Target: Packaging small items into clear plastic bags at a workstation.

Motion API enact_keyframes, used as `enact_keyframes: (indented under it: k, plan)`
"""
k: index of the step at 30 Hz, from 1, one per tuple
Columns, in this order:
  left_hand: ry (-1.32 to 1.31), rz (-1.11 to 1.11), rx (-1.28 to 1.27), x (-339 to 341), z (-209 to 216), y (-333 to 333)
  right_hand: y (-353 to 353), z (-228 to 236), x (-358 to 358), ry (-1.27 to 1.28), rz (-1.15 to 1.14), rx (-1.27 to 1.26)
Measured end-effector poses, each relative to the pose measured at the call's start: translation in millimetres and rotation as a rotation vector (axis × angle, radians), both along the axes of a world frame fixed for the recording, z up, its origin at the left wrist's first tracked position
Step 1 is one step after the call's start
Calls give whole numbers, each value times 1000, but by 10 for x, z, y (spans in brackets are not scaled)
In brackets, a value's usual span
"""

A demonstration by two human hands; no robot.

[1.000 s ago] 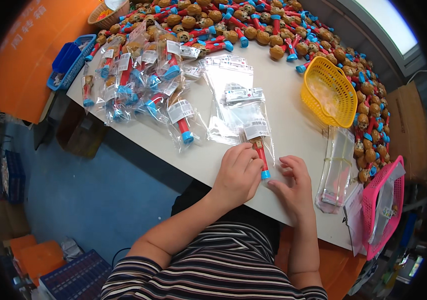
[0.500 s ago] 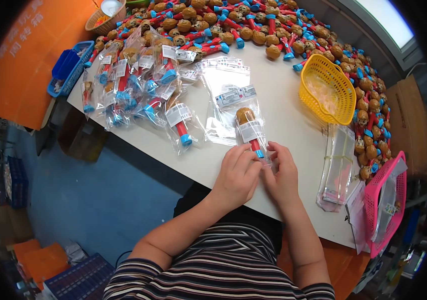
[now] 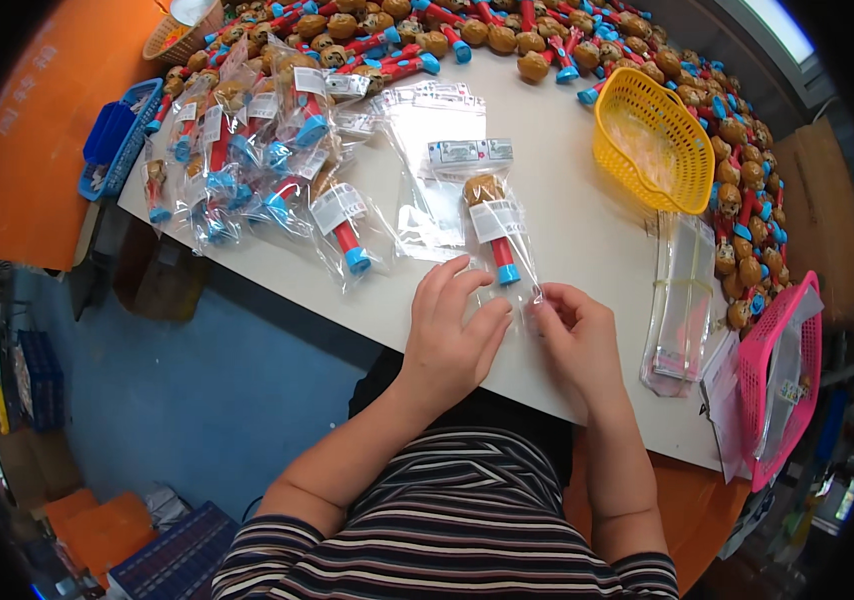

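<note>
A clear plastic bag (image 3: 522,235) lies on the table in front of me. Inside is a toy with a brown, nut-like round head, a red handle and a blue end; a white label crosses it. My right hand (image 3: 582,335) pinches the bag's near right corner between thumb and fingers. By the near left corner, my left hand (image 3: 452,330) has its fingers apart, the tips close to the plastic; whether they touch it is unclear. Flat clear bags (image 3: 432,215) lie partly under the bagged toy. To the left are several bagged toys (image 3: 277,150) in a heap.
Unbagged toys (image 3: 502,40) are piled along the far and right edges. A yellow basket (image 3: 699,150) stands at right, with banded clear sleeves (image 3: 677,310) nearer me. A pink basket (image 3: 752,400) is at the right edge, a blue basket (image 3: 132,145) at far left.
My left hand's fingers have spread and drawn away from the toy's blue end. My right hand has shifted slightly right, at the bag's corner. The whole view has tilted a little.
</note>
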State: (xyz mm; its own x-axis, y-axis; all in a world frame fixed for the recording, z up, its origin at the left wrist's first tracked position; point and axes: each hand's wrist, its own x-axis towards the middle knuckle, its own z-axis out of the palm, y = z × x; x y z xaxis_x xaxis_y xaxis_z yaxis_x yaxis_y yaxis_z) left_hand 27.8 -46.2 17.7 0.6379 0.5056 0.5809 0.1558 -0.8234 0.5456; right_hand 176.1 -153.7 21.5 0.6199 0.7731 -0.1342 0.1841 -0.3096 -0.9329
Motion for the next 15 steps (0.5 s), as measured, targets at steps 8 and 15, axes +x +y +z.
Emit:
enact_keyframes:
  k: [8, 15]
  plan:
    - [-12, -79, -39, 203, -83, -138, 14, 139, 67, 426, -19, -39]
    - [-24, -34, 3, 251, -190, -191, 5, 107, 33, 386, 3, -72]
